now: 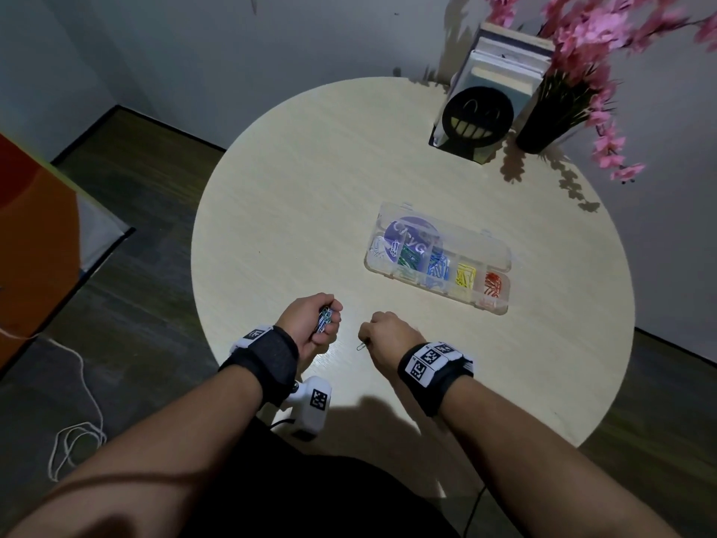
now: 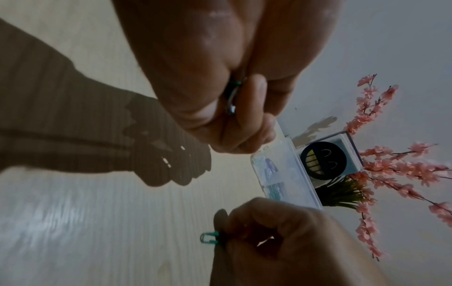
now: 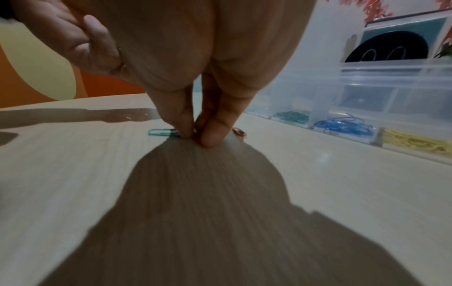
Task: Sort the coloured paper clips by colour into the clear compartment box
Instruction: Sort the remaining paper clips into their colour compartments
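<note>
The clear compartment box (image 1: pixel 481 246) lies open at mid-table, its cells holding white, green, blue, yellow and red clips. Close to the table's near edge, my left hand (image 1: pixel 328 320) grips a bunch of mixed paper clips (image 1: pixel 324 322) in a fist; two of them peek out between the curled fingers (image 2: pixel 232 96). My right hand (image 3: pixel 195 135) has its fingertips down on the table and pinches a green paper clip (image 3: pixel 162 132), also visible in the left wrist view (image 2: pixel 209 238). A red clip (image 3: pixel 239 132) shows just behind the thumb; whether it is held I cannot tell.
The round pale wood table (image 1: pixel 310 211) carries a black smiley book stand (image 1: pixel 477 114) with books and a black vase of pink flowers (image 1: pixel 543 122) at its far right. A white device (image 1: pixel 314 405) hangs below my left wrist.
</note>
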Demonstrator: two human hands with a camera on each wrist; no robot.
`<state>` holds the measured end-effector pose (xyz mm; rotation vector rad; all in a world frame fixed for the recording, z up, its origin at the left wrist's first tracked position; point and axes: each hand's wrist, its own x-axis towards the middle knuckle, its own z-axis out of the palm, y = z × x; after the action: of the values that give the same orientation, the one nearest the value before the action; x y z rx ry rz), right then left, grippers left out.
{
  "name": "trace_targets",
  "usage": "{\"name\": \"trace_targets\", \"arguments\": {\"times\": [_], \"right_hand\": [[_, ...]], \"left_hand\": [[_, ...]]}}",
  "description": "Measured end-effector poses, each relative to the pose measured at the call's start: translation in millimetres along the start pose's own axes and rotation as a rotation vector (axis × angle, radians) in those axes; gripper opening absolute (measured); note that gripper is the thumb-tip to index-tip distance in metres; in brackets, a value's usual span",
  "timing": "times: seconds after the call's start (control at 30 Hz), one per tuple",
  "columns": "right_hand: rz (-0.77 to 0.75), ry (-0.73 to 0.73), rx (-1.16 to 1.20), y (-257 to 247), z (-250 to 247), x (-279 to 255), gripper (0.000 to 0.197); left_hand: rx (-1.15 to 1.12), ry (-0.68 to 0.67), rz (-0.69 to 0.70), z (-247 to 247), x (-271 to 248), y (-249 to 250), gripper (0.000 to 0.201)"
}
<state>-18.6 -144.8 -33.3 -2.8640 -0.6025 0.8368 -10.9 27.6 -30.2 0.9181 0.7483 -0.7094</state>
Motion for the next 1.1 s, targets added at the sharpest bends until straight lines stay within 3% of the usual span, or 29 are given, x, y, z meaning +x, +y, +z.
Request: {"name": "trace_targets", "arguments": {"times": [0.23, 0.33, 0.4, 0.47, 0.6, 0.73, 0.8, 0.9, 1.0, 1.1], "right_hand": [[0.101, -0.033, -0.014, -13.2, 0.2, 5.7, 0.028], [0.191, -0.012, 0.184, -6.8, -11.4, 2.6, 0.025], [0.252, 0.086, 0.374, -1.5, -22.3, -1.7, 0.014], [0.232, 0.164, 0.535, -1.1, -36.4, -8.3, 0.007], [0.048, 0.101, 0.643, -8.8, -69.7, -19.4, 0.009], [0.131, 0.232, 0.783, 11.4, -75.6, -19.7, 0.015], [0.253, 0.256, 0.697, 23.9, -66.3, -19.8, 0.016], [0.404, 0.147, 0.522, 32.2, -41.9, -17.1, 0.017], [0.409, 0.060, 0.399, 31.4, -19.3, -7.1, 0.019], [0.403, 0.105, 0.347, 26.4, -8.4, 2.3, 0.016]], "left_hand": [[0.076, 0.036, 0.018, -2.2, 0.7, -4.0, 0.018], [0.101, 0.051, 0.033, 0.1, -1.8, -5.2, 0.018], [0.129, 0.050, 0.042, 5.6, -3.5, -6.6, 0.021], [0.154, 0.031, 0.042, 13.8, -4.6, -8.8, 0.026], [0.075, -0.083, -0.024, 32.3, -8.0, -12.3, 0.040], [0.009, -0.122, -0.063, 40.0, -13.8, -5.4, 0.028], [0.022, -0.088, -0.059, 34.9, -13.6, -2.0, 0.019], [-0.017, -0.077, -0.087, 24.1, -12.0, -0.1, 0.010], [-0.038, -0.041, -0.054, 17.9, -11.8, 1.4, 0.026], [-0.005, -0.024, 0.023, 17.6, -15.3, 2.8, 0.042]]}}
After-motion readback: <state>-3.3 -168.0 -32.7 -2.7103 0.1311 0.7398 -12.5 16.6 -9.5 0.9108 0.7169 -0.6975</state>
